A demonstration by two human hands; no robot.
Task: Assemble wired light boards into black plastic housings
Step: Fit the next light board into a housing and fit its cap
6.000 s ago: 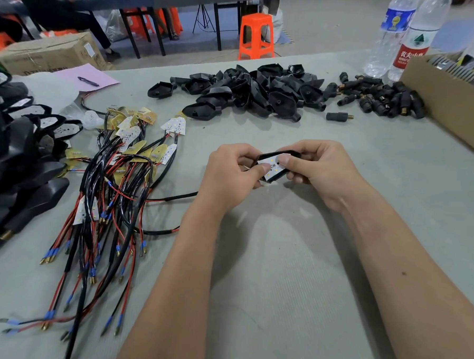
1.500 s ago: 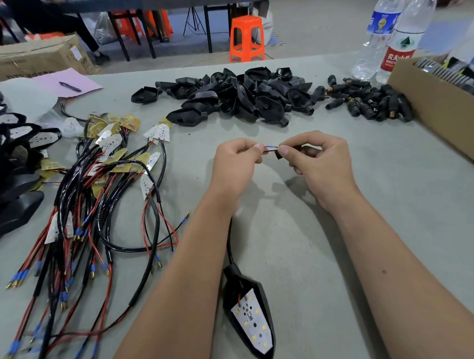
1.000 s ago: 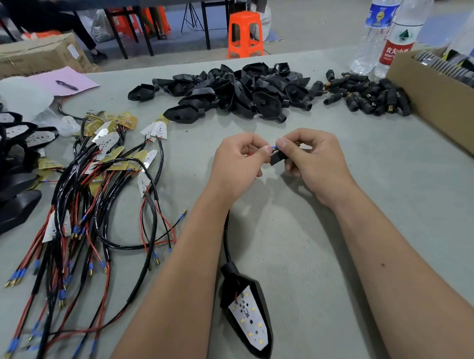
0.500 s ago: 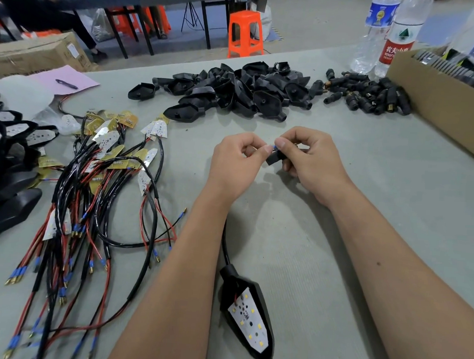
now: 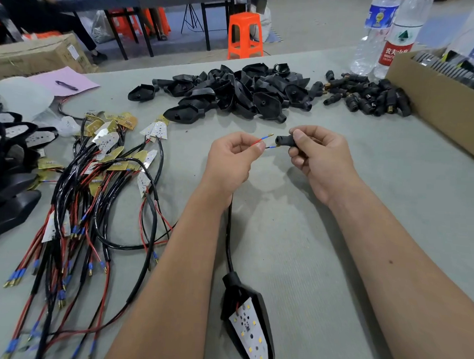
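**Threading the wire ends into the small black sleeve**

The left hand (image 5: 231, 157) pinches the two thin wires (image 5: 261, 142), one red and one black, just behind their blue-collared metal tips. The right hand (image 5: 318, 156) grips a short black tubular sleeve (image 5: 286, 141) between thumb and fingers, its open mouth turned toward the wire tips. The lower tip sits right at the mouth; the upper one points just above it.

From the left hand a black cable (image 5: 229, 233) runs down the bench (image 5: 366, 213) to a black plastic housing (image 5: 246, 325) lying open side up near the bottom edge, with a white light board (image 5: 248, 328) already seated in it.

The wires look light and limp, likely to bend if held far back, so a pinch close to the tips seems right. The sleeve appears small, stiff and smooth; holding its rear half leaves the mouth free. The board looks thin and probably fragile, best left lying flat while the cable is worked.

Farther off lie a heap of empty housings (image 5: 235, 94), a cluster of spare sleeves (image 5: 369, 99) and, to the left, a tangle of wired boards (image 5: 98, 177).
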